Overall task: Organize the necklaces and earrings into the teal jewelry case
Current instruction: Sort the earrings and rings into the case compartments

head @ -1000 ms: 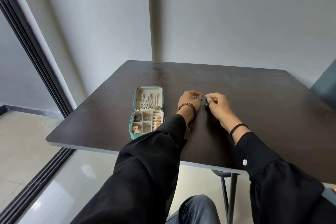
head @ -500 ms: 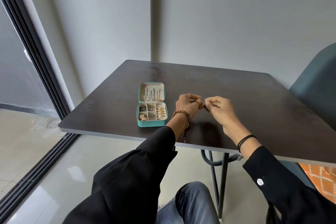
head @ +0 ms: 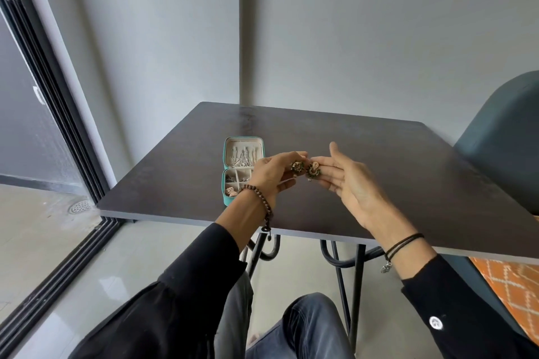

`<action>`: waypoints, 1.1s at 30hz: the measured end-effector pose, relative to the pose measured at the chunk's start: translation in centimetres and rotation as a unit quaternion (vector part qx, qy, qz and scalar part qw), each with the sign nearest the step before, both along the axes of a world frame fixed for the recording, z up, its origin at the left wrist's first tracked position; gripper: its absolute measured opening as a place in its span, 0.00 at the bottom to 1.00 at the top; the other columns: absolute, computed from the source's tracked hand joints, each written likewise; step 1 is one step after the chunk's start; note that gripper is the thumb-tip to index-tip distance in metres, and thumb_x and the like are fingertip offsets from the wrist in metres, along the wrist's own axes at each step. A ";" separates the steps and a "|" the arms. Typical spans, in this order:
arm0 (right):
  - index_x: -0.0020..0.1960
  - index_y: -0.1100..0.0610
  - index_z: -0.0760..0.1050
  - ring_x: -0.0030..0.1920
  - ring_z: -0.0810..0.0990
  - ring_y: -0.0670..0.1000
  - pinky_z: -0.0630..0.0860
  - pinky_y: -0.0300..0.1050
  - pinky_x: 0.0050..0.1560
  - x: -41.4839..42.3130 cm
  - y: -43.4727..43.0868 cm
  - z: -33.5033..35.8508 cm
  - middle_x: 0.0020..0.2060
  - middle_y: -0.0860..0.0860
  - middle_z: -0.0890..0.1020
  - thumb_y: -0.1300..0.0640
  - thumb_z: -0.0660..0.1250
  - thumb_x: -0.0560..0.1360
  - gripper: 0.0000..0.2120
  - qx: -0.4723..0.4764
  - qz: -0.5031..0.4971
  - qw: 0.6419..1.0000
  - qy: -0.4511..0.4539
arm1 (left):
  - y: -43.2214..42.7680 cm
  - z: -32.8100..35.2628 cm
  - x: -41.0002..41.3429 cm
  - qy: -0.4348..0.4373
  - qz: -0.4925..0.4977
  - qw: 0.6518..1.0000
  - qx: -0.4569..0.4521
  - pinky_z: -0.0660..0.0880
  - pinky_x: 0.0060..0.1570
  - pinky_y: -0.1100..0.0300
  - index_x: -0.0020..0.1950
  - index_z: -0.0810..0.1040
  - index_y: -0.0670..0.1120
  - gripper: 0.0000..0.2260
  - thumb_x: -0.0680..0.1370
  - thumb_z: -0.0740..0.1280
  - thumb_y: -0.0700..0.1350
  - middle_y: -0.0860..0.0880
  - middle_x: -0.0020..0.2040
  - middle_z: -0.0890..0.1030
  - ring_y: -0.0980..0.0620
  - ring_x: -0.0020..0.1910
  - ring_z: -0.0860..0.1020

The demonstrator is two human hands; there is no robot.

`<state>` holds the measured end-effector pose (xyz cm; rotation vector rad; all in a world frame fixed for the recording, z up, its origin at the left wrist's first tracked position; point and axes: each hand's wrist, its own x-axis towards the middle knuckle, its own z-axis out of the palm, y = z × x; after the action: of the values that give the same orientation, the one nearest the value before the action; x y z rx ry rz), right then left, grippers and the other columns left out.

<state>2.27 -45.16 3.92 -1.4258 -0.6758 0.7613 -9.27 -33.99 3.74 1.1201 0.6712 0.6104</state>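
The teal jewelry case (head: 225,158) lies open on the left part of the dark table (head: 393,183). Silver necklaces hang in its raised lid (head: 244,151), and small earrings fill the compartments of its tray (head: 236,181). My left hand (head: 271,178) hovers above the table just right of the case, pinching a round gold-and-green earring (head: 297,167) between thumb and fingertips. My right hand (head: 347,183) faces it palm up with straight fingers and the thumb raised. A matching earring (head: 313,171) rests against its fingertips. My left hand hides the case's right edge.
A teal chair (head: 501,154) stands at the table's right side. An orange patterned rug (head: 510,283) lies below it. Grey walls meet in a corner behind the table. A dark sliding-door frame (head: 52,114) runs along the left, with a floor drain (head: 79,207) beyond it.
Both hands rose off the table and turned so the two earrings show. My right hand's fingers went from curled to straight. The view pulled back from the table.
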 end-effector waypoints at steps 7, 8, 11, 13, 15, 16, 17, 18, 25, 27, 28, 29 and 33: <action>0.60 0.59 0.82 0.56 0.85 0.49 0.76 0.42 0.54 -1.4 1.2 0.3 0.53 0.53 0.87 0.38 0.52 0.83 0.29 0.002 0.032 0.999 0.021 | 1.5 0.3 -3.5 -0.023 -0.050 0.998 -0.029 0.73 0.51 0.57 0.59 0.84 0.43 0.20 0.82 0.59 0.55 0.47 0.56 0.85 0.51 0.56 0.81; 0.60 0.59 0.82 0.56 0.85 0.50 0.76 0.43 0.55 -1.5 1.4 0.2 0.53 0.53 0.87 0.38 0.52 0.84 0.29 -0.001 0.034 0.999 0.021 | 1.8 0.2 -3.9 -0.025 -0.055 0.998 -0.033 0.72 0.51 0.57 0.59 0.83 0.43 0.21 0.82 0.58 0.55 0.47 0.57 0.85 0.50 0.58 0.80; 0.60 0.59 0.82 0.56 0.85 0.50 0.77 0.43 0.55 -2.1 2.3 0.0 0.53 0.54 0.87 0.41 0.54 0.84 0.27 -0.009 0.041 0.999 0.019 | 2.4 0.0 -4.9 -0.022 -0.054 0.998 -0.029 0.73 0.53 0.56 0.59 0.83 0.43 0.20 0.81 0.59 0.54 0.46 0.57 0.85 0.49 0.59 0.80; 0.59 0.59 0.82 0.56 0.85 0.51 0.77 0.44 0.55 -2.7 2.9 -0.1 0.52 0.54 0.87 0.46 0.58 0.84 0.21 -0.009 0.046 0.999 0.015 | 2.8 -0.1 -5.5 -0.023 -0.037 0.999 -0.007 0.75 0.57 0.55 0.57 0.83 0.44 0.15 0.80 0.64 0.52 0.46 0.56 0.85 0.48 0.59 0.81; 0.58 0.60 0.83 0.56 0.85 0.53 0.78 0.45 0.57 -3.2 3.5 -0.3 0.51 0.55 0.87 0.54 0.64 0.81 0.13 -0.001 0.047 0.999 -0.009 | 3.3 -0.4 -6.0 -0.022 -0.013 0.999 0.025 0.76 0.61 0.54 0.58 0.83 0.41 0.12 0.78 0.70 0.45 0.44 0.55 0.85 0.47 0.58 0.82; 0.58 0.59 0.84 0.56 0.85 0.53 0.78 0.45 0.59 -3.5 3.9 -0.4 0.50 0.54 0.88 0.57 0.67 0.80 0.11 0.002 0.047 0.998 -0.035 | 3.6 -0.5 -6.3 -0.017 0.000 0.999 0.040 0.77 0.60 0.55 0.59 0.83 0.40 0.12 0.77 0.71 0.42 0.43 0.54 0.86 0.47 0.58 0.83; 0.57 0.58 0.84 0.56 0.85 0.52 0.79 0.46 0.60 -3.6 4.3 -0.6 0.50 0.54 0.88 0.60 0.69 0.79 0.09 0.001 0.046 0.997 -0.068 | 4.0 -0.7 -6.6 -0.014 0.016 0.998 0.052 0.79 0.58 0.57 0.58 0.83 0.39 0.12 0.76 0.73 0.40 0.42 0.53 0.86 0.47 0.57 0.83; 0.57 0.56 0.84 0.55 0.85 0.51 0.79 0.46 0.61 -3.8 4.6 -0.7 0.50 0.52 0.88 0.62 0.70 0.78 0.09 -0.006 0.046 0.994 -0.103 | 4.4 -0.9 -7.0 -0.018 0.032 0.998 0.059 0.80 0.55 0.58 0.57 0.83 0.38 0.11 0.75 0.73 0.38 0.41 0.53 0.85 0.46 0.56 0.84; 0.55 0.51 0.84 0.49 0.85 0.43 0.82 0.42 0.56 -5.5 7.1 -2.3 0.49 0.47 0.86 0.62 0.73 0.76 0.10 -0.048 0.040 0.955 -0.290 | 6.9 -2.4 -9.0 0.027 0.118 0.979 0.166 0.81 0.54 0.54 0.55 0.84 0.40 0.09 0.76 0.73 0.38 0.41 0.49 0.86 0.47 0.48 0.86; 0.55 0.50 0.84 0.48 0.85 0.41 0.82 0.39 0.54 -6.1 7.6 -2.8 0.48 0.45 0.86 0.61 0.74 0.76 0.10 -0.059 0.036 0.939 -0.336 | 7.3 -3.1 -9.1 0.043 0.135 0.971 0.192 0.81 0.55 0.53 0.53 0.85 0.41 0.08 0.75 0.74 0.39 0.43 0.47 0.87 0.48 0.47 0.86; 0.56 0.49 0.84 0.48 0.85 0.40 0.81 0.36 0.52 -6.3 7.7 -3.0 0.48 0.44 0.86 0.60 0.75 0.75 0.11 -0.065 0.035 0.930 -0.361 | 7.4 -3.3 -9.2 0.051 0.141 0.967 0.206 0.81 0.54 0.53 0.53 0.85 0.42 0.08 0.74 0.75 0.40 0.44 0.46 0.87 0.49 0.47 0.86; 0.56 0.48 0.84 0.48 0.84 0.39 0.79 0.31 0.50 -6.5 7.8 -3.1 0.47 0.43 0.86 0.59 0.75 0.75 0.11 -0.072 0.035 0.920 -0.384 | 7.4 -3.4 -9.2 0.060 0.145 0.963 0.221 0.82 0.54 0.54 0.53 0.86 0.43 0.08 0.74 0.75 0.41 0.46 0.46 0.87 0.51 0.47 0.85; 0.56 0.50 0.84 0.45 0.84 0.41 0.72 0.22 0.40 -7.0 8.3 -3.4 0.46 0.44 0.87 0.57 0.75 0.75 0.11 -0.098 0.032 0.899 -0.425 | 7.5 -3.8 -9.5 0.082 0.148 0.953 0.253 0.81 0.54 0.57 0.52 0.86 0.44 0.08 0.74 0.76 0.42 0.49 0.45 0.87 0.55 0.46 0.85</action>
<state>-4.72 -36.87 0.50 -1.9362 -1.3440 0.2132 -18.74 -26.54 -0.04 1.5735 0.8627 0.9905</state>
